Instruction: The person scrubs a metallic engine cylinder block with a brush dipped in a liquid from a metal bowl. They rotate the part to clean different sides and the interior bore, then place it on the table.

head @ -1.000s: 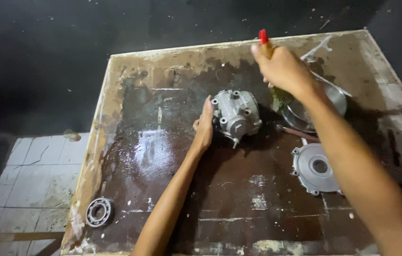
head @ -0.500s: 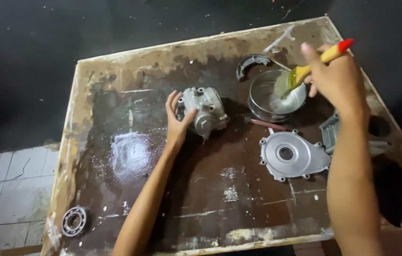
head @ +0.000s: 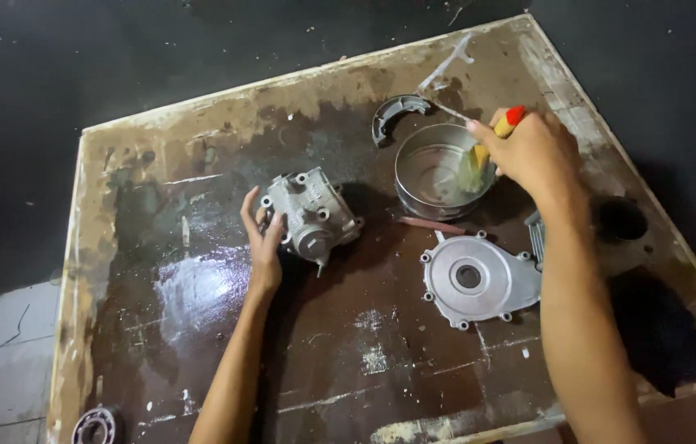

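We see a ring bearing (head: pixel 95 425) at the wet wooden board's (head: pixel 200 345) lower left corner. Our left hand (head: pixel 263 240) rests with fingers spread against the grey engine casting (head: pixel 312 215), mid-board. Rightward, a round cover plate (head: pixel 479 280) lies flat. Our right hand (head: pixel 533 154) is closed around a brush (head: pixel 489 148), bristles inside the metal bowl (head: pixel 428 174).

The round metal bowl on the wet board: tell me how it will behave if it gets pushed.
The round metal bowl looks thin-walled, so it is probably light and slides easily across the glossy, wet board. Its wide, low shape suggests it would skid rather than tip. The right hand holds a brush inside it, which might nudge it.
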